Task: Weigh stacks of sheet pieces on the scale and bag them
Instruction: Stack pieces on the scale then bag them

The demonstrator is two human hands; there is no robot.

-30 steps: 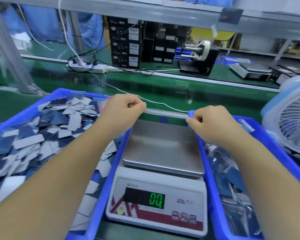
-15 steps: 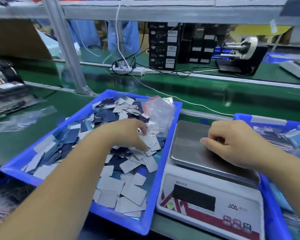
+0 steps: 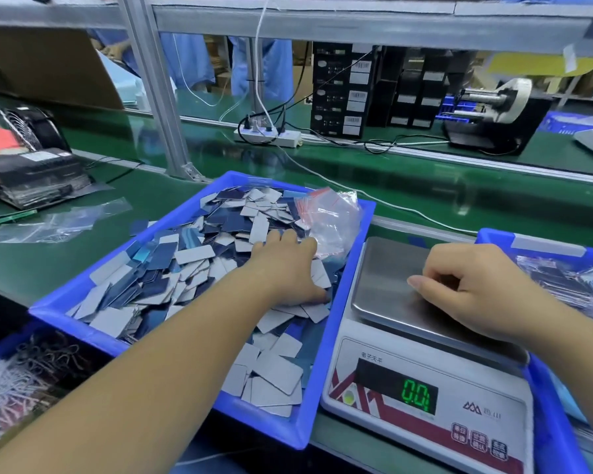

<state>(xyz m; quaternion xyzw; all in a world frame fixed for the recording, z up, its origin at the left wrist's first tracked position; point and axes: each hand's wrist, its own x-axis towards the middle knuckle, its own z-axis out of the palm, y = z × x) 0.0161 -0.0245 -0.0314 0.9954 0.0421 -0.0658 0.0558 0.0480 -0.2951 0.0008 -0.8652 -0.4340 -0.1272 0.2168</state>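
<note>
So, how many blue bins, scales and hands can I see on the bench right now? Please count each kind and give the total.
Blue bins: 3, namely the bin of sheet pieces, the right bin and the bin at lower left.
Scales: 1, the scale, which reads 0.0.
Hands: 2, the left hand on the pieces and the right hand over the pan.
Total: 6

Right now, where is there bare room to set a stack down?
The scale pan is bare left of the right hand. Green belt lies open between blue bin and power strip. The bin is crowded with sheet pieces under the left hand.
</note>
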